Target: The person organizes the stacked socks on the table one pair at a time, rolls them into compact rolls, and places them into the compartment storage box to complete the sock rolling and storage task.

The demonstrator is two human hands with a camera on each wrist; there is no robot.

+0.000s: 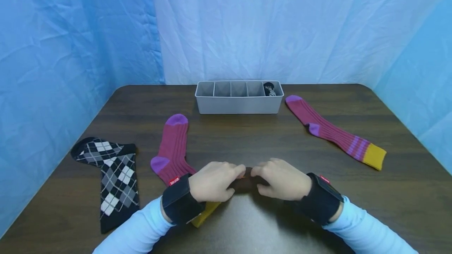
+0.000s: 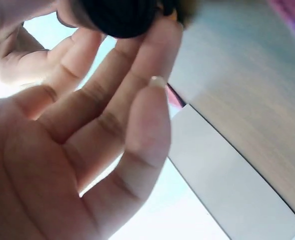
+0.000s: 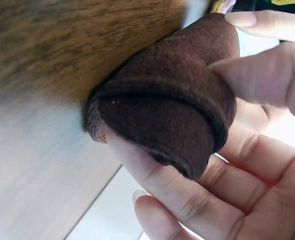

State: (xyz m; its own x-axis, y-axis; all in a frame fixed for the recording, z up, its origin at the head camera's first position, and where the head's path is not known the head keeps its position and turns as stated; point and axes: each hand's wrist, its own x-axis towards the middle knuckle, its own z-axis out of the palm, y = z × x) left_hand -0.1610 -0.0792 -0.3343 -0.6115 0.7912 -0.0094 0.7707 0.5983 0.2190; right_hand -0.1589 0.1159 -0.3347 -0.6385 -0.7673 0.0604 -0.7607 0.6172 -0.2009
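A dark brown sock (image 3: 157,95), rolled into a bundle, is held between both hands near the front of the table. My right hand (image 1: 282,179) grips one end, thumb on one side and fingers curled beneath, as the right wrist view shows. On the other end, the fingers of my left hand (image 1: 216,181) curl round the bundle; only its dark end (image 2: 120,15) shows at the top of the left wrist view. In the head view the brown roll (image 1: 243,185) is partly hidden by the hands. Under the left wrist lies a maroon sock (image 1: 173,148) with purple heel and toe.
A grey tray (image 1: 238,106) with several compartments stands at the back, a rolled black-and-white sock (image 1: 269,89) in its rightmost one. A black argyle sock (image 1: 118,183) lies at left. Another maroon sock (image 1: 332,130) with a yellow cuff lies at right.
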